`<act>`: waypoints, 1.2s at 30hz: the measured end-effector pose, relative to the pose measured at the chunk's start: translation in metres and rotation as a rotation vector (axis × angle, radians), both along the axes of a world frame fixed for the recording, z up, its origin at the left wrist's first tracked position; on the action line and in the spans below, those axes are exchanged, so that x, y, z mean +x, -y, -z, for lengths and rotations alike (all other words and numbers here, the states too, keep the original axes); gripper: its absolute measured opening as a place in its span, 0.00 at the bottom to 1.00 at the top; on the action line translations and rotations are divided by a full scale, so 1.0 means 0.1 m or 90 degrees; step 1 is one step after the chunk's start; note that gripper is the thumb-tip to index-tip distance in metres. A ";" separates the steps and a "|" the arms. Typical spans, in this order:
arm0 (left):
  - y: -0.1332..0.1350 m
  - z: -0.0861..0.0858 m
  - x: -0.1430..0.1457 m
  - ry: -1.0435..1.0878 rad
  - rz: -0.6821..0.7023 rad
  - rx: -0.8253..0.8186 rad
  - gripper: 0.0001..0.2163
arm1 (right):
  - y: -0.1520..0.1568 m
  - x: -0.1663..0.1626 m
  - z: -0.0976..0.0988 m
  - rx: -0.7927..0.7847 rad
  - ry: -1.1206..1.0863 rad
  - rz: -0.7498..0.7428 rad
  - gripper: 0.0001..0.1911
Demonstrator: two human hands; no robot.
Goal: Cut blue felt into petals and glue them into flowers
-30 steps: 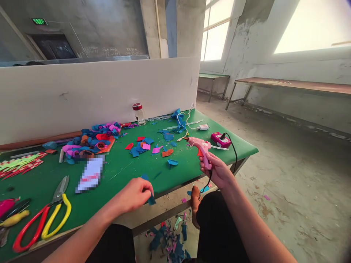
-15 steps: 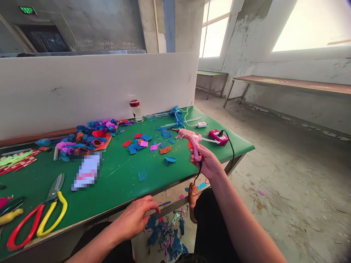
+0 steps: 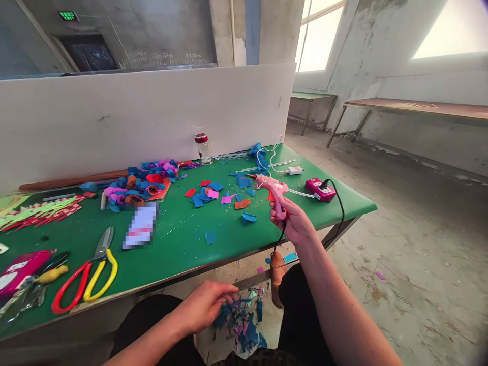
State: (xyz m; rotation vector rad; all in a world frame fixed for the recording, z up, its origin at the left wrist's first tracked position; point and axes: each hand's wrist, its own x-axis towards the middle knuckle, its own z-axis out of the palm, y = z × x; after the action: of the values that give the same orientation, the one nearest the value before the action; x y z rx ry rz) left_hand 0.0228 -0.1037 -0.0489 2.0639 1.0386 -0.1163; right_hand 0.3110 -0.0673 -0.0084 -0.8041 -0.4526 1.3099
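My right hand (image 3: 295, 221) is wrapped round the handle of a pink glue gun (image 3: 275, 189), held over the right part of the green table (image 3: 224, 249). The gun's nozzle points left, and a clear glue stick (image 3: 301, 193) sticks out of its back. A black cord hangs from the handle. Below the table's front edge, above my lap, my left hand (image 3: 208, 305) has its index finger stretched out and the others loosely bent. Nothing shows in it, though its palm side is hidden. Coloured scraps (image 3: 208, 195) lie left of the gun.
Scissors (image 3: 89, 277) with red and yellow handles lie at the left front. Behind are a blurred white card (image 3: 141, 226), crepe-paper flowers (image 3: 143, 185) and a glass jar (image 3: 203, 150). A magenta power socket (image 3: 320, 189) and white charger (image 3: 295, 171) sit right. Scraps (image 3: 244, 325) litter the floor.
The view has swung left, so the table has shifted right in it. A blue strip by my left fingertips no longer shows. My right hand still holds the glue gun.
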 end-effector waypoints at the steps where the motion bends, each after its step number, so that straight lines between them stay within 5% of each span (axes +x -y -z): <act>1: 0.00 0.01 0.00 0.001 -0.032 -0.022 0.15 | 0.00 0.01 0.02 0.001 0.002 0.001 0.05; 8: -0.16 -0.23 -0.04 0.124 -0.113 -0.036 0.14 | 0.06 0.03 0.07 0.006 0.024 -0.012 0.10; 14: -0.86 -0.56 -0.21 0.069 -0.251 0.204 0.12 | 0.26 -0.16 0.02 0.053 0.091 -0.097 0.14; 20: -1.18 -0.42 -0.13 -0.023 -0.287 0.299 0.10 | 0.48 -0.45 0.03 0.046 0.257 -0.183 0.17; 36: -1.04 -0.25 -0.07 -0.061 -0.311 0.336 0.08 | 0.48 -0.76 -0.09 0.016 0.608 -0.212 0.15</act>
State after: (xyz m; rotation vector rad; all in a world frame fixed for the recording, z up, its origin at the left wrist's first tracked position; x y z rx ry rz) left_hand 0.0154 0.0007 -0.0237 2.1952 1.7455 0.3458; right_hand 0.2346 -0.1157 0.0009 -1.3573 -1.3994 1.1426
